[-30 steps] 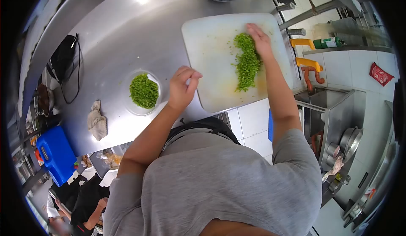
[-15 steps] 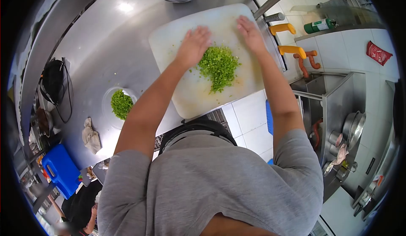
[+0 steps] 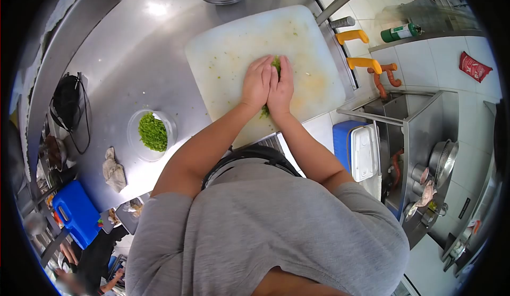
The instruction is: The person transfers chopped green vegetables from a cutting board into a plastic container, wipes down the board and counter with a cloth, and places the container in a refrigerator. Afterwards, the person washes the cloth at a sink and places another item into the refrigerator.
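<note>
Seen in the head-camera view, a person in a gray T-shirt (image 3: 265, 216) cups a left hand (image 3: 257, 83) and a right hand (image 3: 281, 90) together over finely chopped greens (image 3: 275, 64) on a white cutting board (image 3: 223, 52). The 2 hands touch side by side, their fingers extended and pointing away from the body; whether they grip any greens underneath cannot be told. Green bits show between the fingertips and below the wrists, with loose specks scattered across the board. To the left on the stainless-steel desk (image 3: 133, 62), apart from the board, a clear round container (image 3: 169, 129) holds more of the chopped greens, near a crumpled cloth (image 3: 113, 169). Stacked metal bowls (image 3: 226, 0) sit beyond the board, and 2 yellow handles (image 3: 353, 37) jut out at its right. A blue-and-white cooler (image 3: 364, 152) stands at right, while a co-worker in dark clothing (image 3: 95, 259) appears at lower left.
</note>
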`<state>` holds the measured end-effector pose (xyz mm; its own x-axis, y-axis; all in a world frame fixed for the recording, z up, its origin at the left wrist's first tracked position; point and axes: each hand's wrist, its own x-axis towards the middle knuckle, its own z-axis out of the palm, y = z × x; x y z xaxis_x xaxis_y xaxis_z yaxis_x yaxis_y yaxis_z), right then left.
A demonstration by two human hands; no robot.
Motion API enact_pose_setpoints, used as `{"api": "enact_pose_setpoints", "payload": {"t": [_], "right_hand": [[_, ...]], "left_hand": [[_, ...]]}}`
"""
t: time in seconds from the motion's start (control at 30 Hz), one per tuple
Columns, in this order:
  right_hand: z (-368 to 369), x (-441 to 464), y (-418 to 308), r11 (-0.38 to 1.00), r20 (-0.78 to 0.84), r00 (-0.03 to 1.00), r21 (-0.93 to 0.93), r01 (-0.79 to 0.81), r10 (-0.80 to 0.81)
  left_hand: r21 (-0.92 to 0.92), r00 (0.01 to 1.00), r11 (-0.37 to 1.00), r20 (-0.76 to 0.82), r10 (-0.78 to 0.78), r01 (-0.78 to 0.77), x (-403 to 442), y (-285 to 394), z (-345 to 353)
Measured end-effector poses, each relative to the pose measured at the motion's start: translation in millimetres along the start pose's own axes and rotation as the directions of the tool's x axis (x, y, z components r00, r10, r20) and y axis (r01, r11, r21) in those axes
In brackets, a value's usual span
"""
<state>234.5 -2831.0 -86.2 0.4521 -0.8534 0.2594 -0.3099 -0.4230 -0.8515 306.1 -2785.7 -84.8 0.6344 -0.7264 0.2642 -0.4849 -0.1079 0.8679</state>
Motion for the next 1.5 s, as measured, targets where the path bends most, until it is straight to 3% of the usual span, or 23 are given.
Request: {"api": "enact_pose_setpoints", "payload": {"t": [0.1,0.2,0.3,0.37,0.5,0.57,0.63,0.73,0.8,0.87,0.93,0.97,1.03,1.1,1.13,1.23,1.3,1.37,1.47,1.5], "right_hand": [[9.8,13.9,1.5,0.949,0.045,0.989,0.277,-0.151,0.144],[9.4,28.2,-5.6,0.787,0.093,0.943,0.528,-0.319,0.320],[-1.9,40.5,-30.2,0.709,0.109,0.900,0.579,-0.403,0.422],[-13.6,45.5,-55.7,0.751,0.076,0.905,0.532,-0.392,0.418],[-6.3,28.5,-94.9,0.679,0.137,0.922,0.639,-0.361,0.361],[9.1,7.4,-130.9,0.746,0.190,0.939,0.572,-0.342,0.285],[31.4,-16.1,-158.0,0.769,0.263,0.939,0.544,-0.335,0.223],[80.1,-61.4,-192.2,0.693,0.418,0.899,0.609,-0.386,0.134],[112.5,-92.8,-208.7,0.642,0.453,0.891,0.680,-0.354,0.011],[139.6,-115.1,-217.3,0.713,0.452,0.885,0.657,-0.244,-0.113],[163.5,-125.8,-213.5,0.804,0.433,0.862,0.592,-0.052,-0.263],[167.8,-130.8,-210.2,0.803,0.444,0.847,0.595,-0.035,-0.292],[164.7,-127.4,-214.3,0.801,0.462,0.815,0.599,0.005,-0.351],[164.7,-127.4,-207.8,0.812,0.517,0.809,0.577,-0.087,-0.281],[162.2,-123.5,-203.9,0.815,0.535,0.808,0.566,-0.125,-0.247],[127.6,-96.5,-183.1,0.809,0.435,0.897,0.552,-0.204,-0.070],[79.5,-71.1,-144.8,0.910,0.299,0.947,0.414,-0.021,-0.114],[20.4,-60.9,-93.5,0.982,0.190,0.963,0.038,0.187,-0.191],[-27.8,-81.4,-33.8,0.898,0.086,0.981,-0.393,0.196,-0.177],[-29.7,-82.5,-27.8,0.877,0.117,0.982,-0.444,0.185,-0.148]], "left_hand": [[-0.239,0.986,0.962,-0.065,-0.155,0.135,7.9,5.1,6.6],[-0.482,0.943,0.847,-0.111,-0.314,0.226,19.0,6.2,22.4],[-0.681,0.891,0.673,-0.067,-0.449,0.288,27.6,20.9,28.0],[-0.771,0.875,0.570,-0.036,-0.483,0.283,34.3,40.3,19.0],[-0.778,0.863,0.603,-0.174,-0.475,0.175,20.6,61.8,-29.1],[-0.740,0.850,0.667,-0.300,-0.433,0.079,5.7,61.3,-62.4],[-0.777,0.806,0.624,-0.316,-0.501,0.084,-16.6,55.9,-109.9],[-0.694,0.691,0.714,-0.472,-0.547,0.092,-56.0,54.1,-182.8],[-0.668,0.634,0.741,-0.545,-0.549,0.069,-79.2,37.2,-219.4],[-0.621,0.591,0.784,-0.621,-0.514,0.030,-103.7,15.1,-244.1],[-0.550,0.585,0.797,-0.571,-0.576,0.248,-126.4,-9.3,-262.3],[-0.505,0.576,0.789,-0.548,-0.607,0.350,-134.0,-18.6,-269.3],[-0.420,0.587,0.852,-0.619,-0.521,0.314,-134.3,-15.8,-279.0],[-0.349,0.611,0.873,-0.623,-0.488,0.341,-143.4,-17.1,-282.1],[-0.418,0.593,0.844,-0.603,-0.534,0.336,-141.3,-18.1,-282.7],[-0.387,0.657,0.887,-0.606,-0.449,0.250,-138.2,-26.8,-283.0],[-0.376,0.684,0.892,-0.583,-0.438,0.251,-137.0,-25.3,-279.8],[-0.351,0.712,0.909,-0.577,-0.400,0.226,-136.0,-24.6,-277.3],[-0.294,0.762,0.933,-0.548,-0.344,0.210,-136.1,-25.1,-278.3],[-0.290,0.766,0.933,-0.542,-0.345,0.216,-135.9,-22.7,-277.4]]}}
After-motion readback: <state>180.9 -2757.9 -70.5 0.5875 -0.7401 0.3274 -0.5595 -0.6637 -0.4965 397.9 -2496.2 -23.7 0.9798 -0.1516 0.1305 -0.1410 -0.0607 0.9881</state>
